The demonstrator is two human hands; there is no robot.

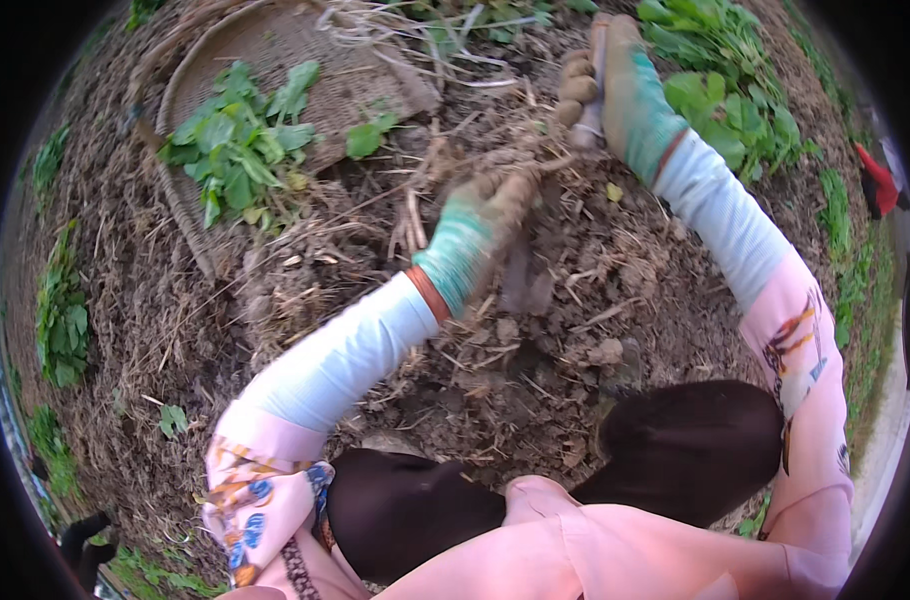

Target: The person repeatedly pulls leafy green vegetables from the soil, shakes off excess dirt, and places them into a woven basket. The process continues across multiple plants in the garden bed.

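My right hand (635,97), in a green knitted glove with a tan, soil-stained coated palm, is closed around a greyish rod-like handle (586,135). The far end of that handle is hidden by the hand. My left hand (485,217), gloved the same way and motion-blurred, is low over the soil beside dry roots and stalks (440,169). A brown stalk (556,165) shows at its fingertips; whether they grip it is unclear. Below the left hand, a blurred grey-purple flat piece (526,277) lies against the clumpy soil (567,315).
Green leafy plants (237,142) lie on a woven basket tray (290,45) at upper left. More leafy greens (732,97) grow at upper right. Pale dry stems (425,30) lie at the top. My dark-clad knees (687,442) are close below. Something red (879,180) is at the right rim.
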